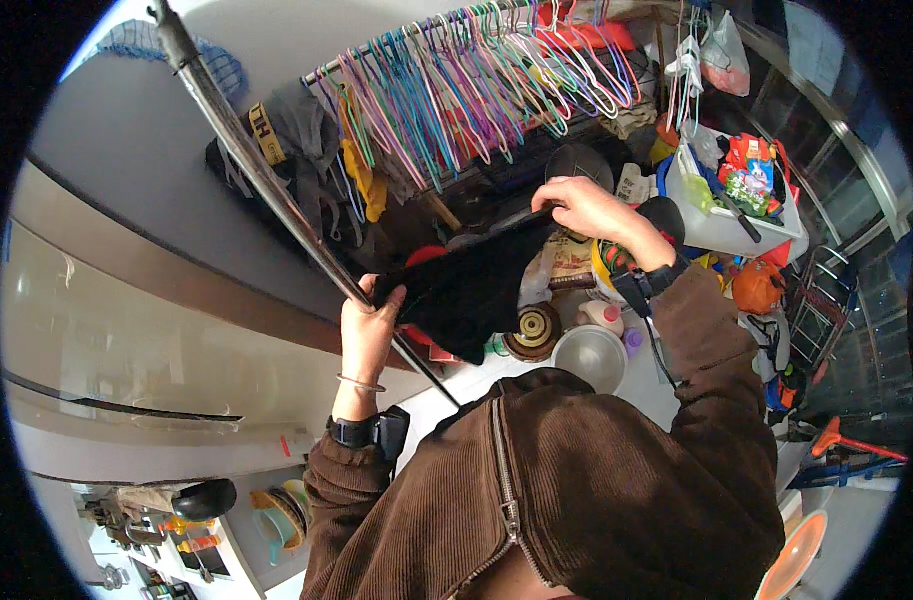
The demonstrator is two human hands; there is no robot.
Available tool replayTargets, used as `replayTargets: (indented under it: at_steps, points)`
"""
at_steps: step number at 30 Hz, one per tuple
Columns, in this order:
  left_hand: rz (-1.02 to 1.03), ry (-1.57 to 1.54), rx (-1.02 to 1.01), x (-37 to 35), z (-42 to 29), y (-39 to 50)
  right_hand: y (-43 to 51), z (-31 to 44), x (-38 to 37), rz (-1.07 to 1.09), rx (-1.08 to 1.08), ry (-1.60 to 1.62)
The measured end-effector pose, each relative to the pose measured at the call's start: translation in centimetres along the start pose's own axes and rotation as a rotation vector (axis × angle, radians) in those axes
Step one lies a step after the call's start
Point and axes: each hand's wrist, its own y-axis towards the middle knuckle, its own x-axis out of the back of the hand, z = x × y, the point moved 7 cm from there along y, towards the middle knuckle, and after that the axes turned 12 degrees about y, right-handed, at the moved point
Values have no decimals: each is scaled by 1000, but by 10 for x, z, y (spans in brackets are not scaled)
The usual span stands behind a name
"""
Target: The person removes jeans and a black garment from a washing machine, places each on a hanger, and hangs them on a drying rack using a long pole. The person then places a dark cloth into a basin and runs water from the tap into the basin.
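Note:
A black cloth garment [464,289] is stretched between my two hands. My left hand [370,311] is closed around a long metal pole [276,191], with one end of the garment pinched at its thumb. The pole slants from the upper left down towards my chest. At the garment's far upper edge, my right hand [588,210] grips a corner, its fingers curled over the cloth. Folds hide part of the fingertips. Beyond the garment, a rail carries a dense row of colored clothes hangers [456,90].
Below lie a grey bucket [590,358], a bottle with a red cap [603,316] and a round brown-and-cream object [533,330]. On the right is a white plastic bin [711,217] with packages. A grey bag [303,127] hangs at left, beside a curved wall edge.

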Motion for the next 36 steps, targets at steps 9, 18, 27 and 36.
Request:
replayTargets:
  at_steps: [9, 18, 27, 36]
  points:
    - [42, 167, -110, 18, 1, -2, -26, -32, -10, -17, -250, 394]
    - [157, 148, 1, -7, 23, -6, -40, -39, -27, -288, -95, 441]
    - [107, -54, 51, -10, 19, -10, -54, -43, -76, 295, -18, 399]
    - [312, 41, 142, -22, -14, -4, -17, -71, -72, 247, 21, 310]
